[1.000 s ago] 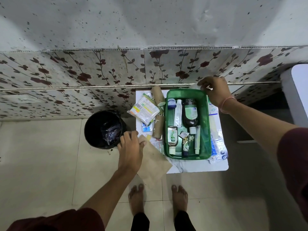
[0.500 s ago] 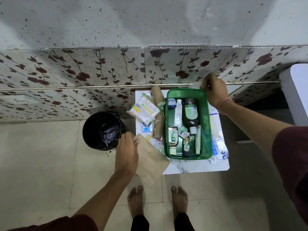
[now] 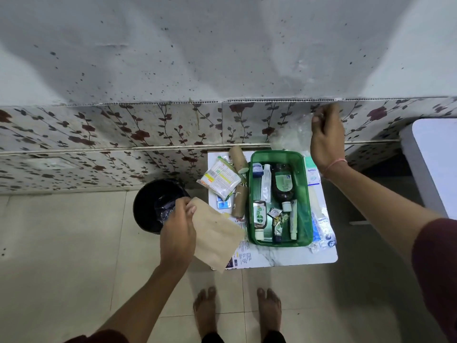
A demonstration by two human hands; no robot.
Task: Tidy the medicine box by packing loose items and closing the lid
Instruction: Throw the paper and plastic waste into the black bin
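Medicine box point(image 3: 279, 198) sits open on the counter point(image 3: 291, 256) between the hands; left fingers point(image 3: 188, 211) pinch a brown envelope point(image 3: 215, 237), right fingers point(image 3: 319, 120) grip a clear lid point(image 3: 289, 137), best lowered squarely after packing.

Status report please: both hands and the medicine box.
Left hand holds brown paper bag beside bin. Right hand lifts clear plastic. Green box open; packets loose around it.

Speckled grey-white wall point(image 3: 222, 50), floral rose-vine panels point(image 3: 111, 129) along its base, beige tiled floor point(image 3: 61, 256), small marble-look worktop point(image 3: 291, 256), black bin point(image 3: 148, 201), possibly a white appliance point(image 3: 435, 159) at right
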